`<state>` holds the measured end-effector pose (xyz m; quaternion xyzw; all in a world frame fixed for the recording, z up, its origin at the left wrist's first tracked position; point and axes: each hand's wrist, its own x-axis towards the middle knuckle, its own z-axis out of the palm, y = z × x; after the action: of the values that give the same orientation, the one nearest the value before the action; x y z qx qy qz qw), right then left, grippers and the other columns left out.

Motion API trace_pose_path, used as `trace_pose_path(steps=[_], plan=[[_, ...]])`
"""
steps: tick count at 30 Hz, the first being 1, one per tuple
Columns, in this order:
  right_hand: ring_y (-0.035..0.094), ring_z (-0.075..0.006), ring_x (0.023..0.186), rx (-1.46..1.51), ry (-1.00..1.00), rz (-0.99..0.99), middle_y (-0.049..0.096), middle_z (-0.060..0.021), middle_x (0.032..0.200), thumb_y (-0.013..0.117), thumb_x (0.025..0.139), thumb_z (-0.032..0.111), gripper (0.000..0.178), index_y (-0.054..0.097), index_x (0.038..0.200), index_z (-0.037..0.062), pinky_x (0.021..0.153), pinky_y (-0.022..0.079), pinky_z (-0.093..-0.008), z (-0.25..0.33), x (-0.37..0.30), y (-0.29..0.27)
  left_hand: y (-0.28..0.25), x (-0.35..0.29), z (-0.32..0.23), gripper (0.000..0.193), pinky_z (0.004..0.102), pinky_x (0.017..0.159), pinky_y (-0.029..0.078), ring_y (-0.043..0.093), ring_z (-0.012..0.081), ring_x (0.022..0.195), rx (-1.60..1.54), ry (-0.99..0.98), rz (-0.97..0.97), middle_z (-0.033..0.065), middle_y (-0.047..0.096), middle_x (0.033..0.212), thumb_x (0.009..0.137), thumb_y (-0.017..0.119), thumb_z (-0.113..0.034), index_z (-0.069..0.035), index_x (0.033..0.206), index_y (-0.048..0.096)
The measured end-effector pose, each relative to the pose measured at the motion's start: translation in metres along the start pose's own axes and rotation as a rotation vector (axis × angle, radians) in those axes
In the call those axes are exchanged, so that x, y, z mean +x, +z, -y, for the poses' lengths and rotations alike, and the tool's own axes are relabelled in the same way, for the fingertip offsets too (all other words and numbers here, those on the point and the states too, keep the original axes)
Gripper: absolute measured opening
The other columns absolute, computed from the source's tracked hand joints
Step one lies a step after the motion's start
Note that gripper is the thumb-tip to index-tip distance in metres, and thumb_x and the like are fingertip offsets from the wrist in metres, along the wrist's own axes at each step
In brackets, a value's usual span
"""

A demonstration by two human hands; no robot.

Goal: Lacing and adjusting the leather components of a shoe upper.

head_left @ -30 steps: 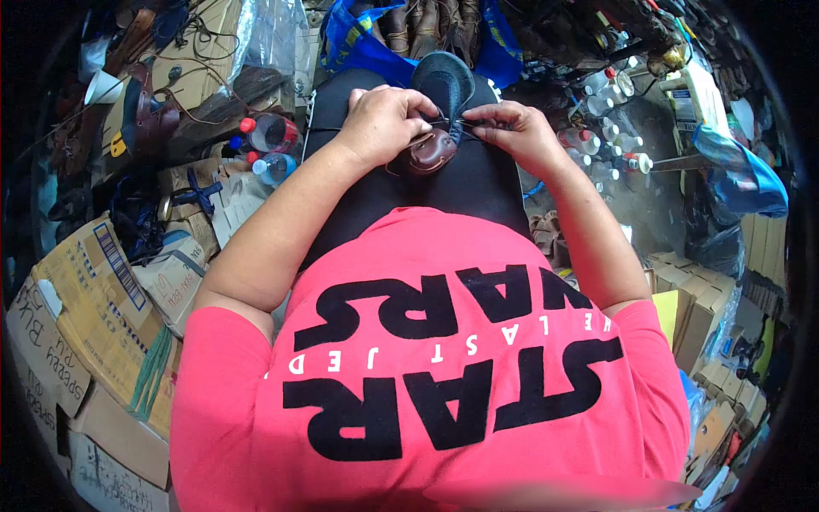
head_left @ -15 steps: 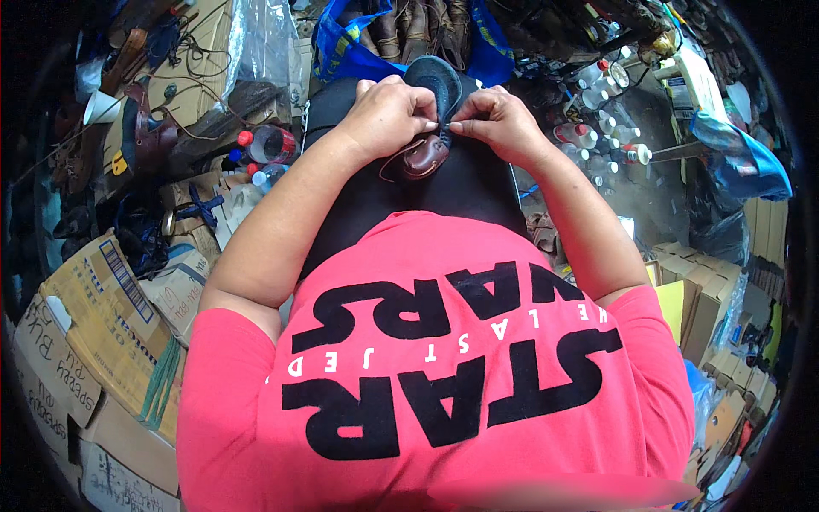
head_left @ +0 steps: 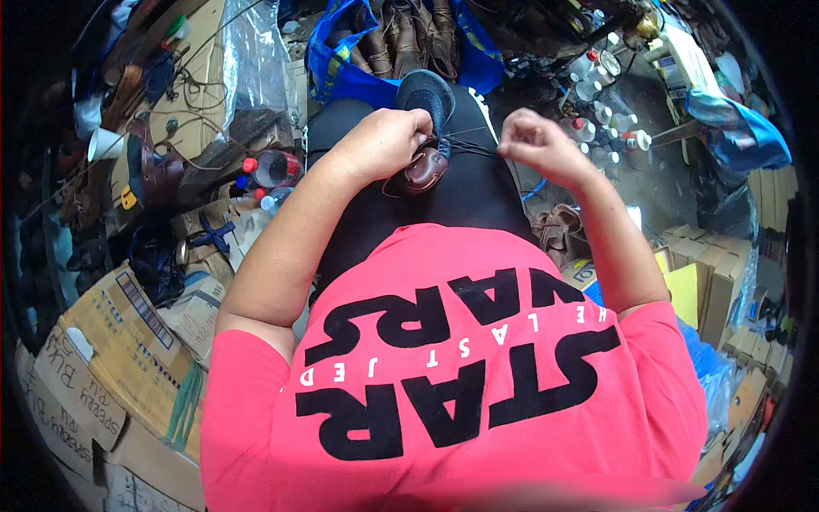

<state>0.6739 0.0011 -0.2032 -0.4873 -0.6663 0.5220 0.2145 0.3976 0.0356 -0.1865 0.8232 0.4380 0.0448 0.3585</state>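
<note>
A brown leather shoe point(head_left: 424, 173) with a dark sole point(head_left: 428, 96) lies across my lap, its brown end toward me. My left hand point(head_left: 386, 143) is closed at the shoe's left side, fingertips pressed where the leather meets the sole. Dark thread point(head_left: 471, 148) stretches from the shoe out to the right. It runs to my right hand point(head_left: 539, 147), which is closed on it, apart from the shoe and slightly blurred. Whether a needle is in either hand is too small to tell.
A blue bag point(head_left: 339, 72) of brown leather pieces stands beyond my knees. Several plastic bottles point(head_left: 589, 90) crowd the floor on the right. A red-capped bottle point(head_left: 275, 169) lies left of my lap, near cardboard boxes point(head_left: 128, 341) and a white cup point(head_left: 104, 145).
My right hand has moved away from the shoe to the right, drawing thread out with it. My left hand stays at the shoe, which sits slightly lower in view.
</note>
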Motion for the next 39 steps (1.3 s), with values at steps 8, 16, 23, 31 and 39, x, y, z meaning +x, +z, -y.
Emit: trace_pose_path(steps=[8, 16, 23, 31, 39], plan=[[0.05, -0.0105, 0.088, -0.081, -0.092, -0.02, 0.051, -0.0006, 0.097, 0.075, 0.079, 0.018, 0.02, 0.069, 0.095, 0.0071, 0.077, 0.042, -0.0233, 0.005, 0.013, 0.001, 0.005, 0.0, 0.002, 0.012, 0.0387, 0.069, 0.049, 0.064, 0.0346, 0.079, -0.027, 0.025, -0.034, 0.0182, 0.065, 0.083, 0.088, 0.058, -0.014, -0.005, 0.096, 0.06], [0.05, -0.0078, 0.082, 0.189, 0.065, 0.092, 0.048, 0.0001, 0.091, 0.069, 0.083, 0.008, 0.012, 0.059, 0.08, 0.0023, 0.072, 0.042, -0.0224, 0.011, 0.006, 0.004, 0.009, -0.003, 0.007, 0.011, 0.0382, 0.069, 0.048, 0.064, 0.033, 0.078, -0.041, 0.042, -0.061, 0.0171, 0.064, 0.083, 0.088, 0.058, -0.014, -0.006, 0.096, 0.058], [0.06, -0.0263, 0.087, -0.683, -0.145, -0.213, 0.056, -0.0099, 0.094, 0.068, 0.082, 0.018, 0.017, 0.06, 0.089, 0.0049, 0.075, 0.048, -0.0356, -0.004, 0.051, -0.018, 0.005, 0.001, 0.003, 0.012, 0.0383, 0.071, 0.048, 0.063, 0.0348, 0.081, -0.013, 0.034, -0.015, 0.0168, 0.064, 0.086, 0.088, 0.058, -0.014, -0.006, 0.097, 0.058], [0.06, -0.0235, 0.089, -1.068, -0.412, 0.012, 0.063, -0.004, 0.085, 0.062, 0.083, 0.022, 0.011, 0.061, 0.086, 0.0119, 0.081, 0.041, -0.0372, 0.065, 0.034, 0.017, 0.004, -0.004, 0.008, 0.013, 0.0418, 0.069, 0.048, 0.063, 0.0364, 0.081, 0.029, 0.066, -0.029, 0.0179, 0.063, 0.084, 0.087, 0.057, -0.016, -0.007, 0.096, 0.056], [0.059, -0.0243, 0.086, -1.087, -0.494, 0.066, 0.06, -0.0041, 0.078, 0.06, 0.077, 0.011, 0.012, 0.055, 0.088, 0.0138, 0.082, 0.04, -0.0379, 0.037, 0.037, 0.014, -0.014, -0.034, 0.031, 0.006, 0.0463, 0.065, 0.046, 0.061, 0.0371, 0.077, 0.319, 0.321, -0.175, 0.0171, 0.06, 0.078, 0.08, 0.056, -0.009, -0.006, 0.084, 0.052]])
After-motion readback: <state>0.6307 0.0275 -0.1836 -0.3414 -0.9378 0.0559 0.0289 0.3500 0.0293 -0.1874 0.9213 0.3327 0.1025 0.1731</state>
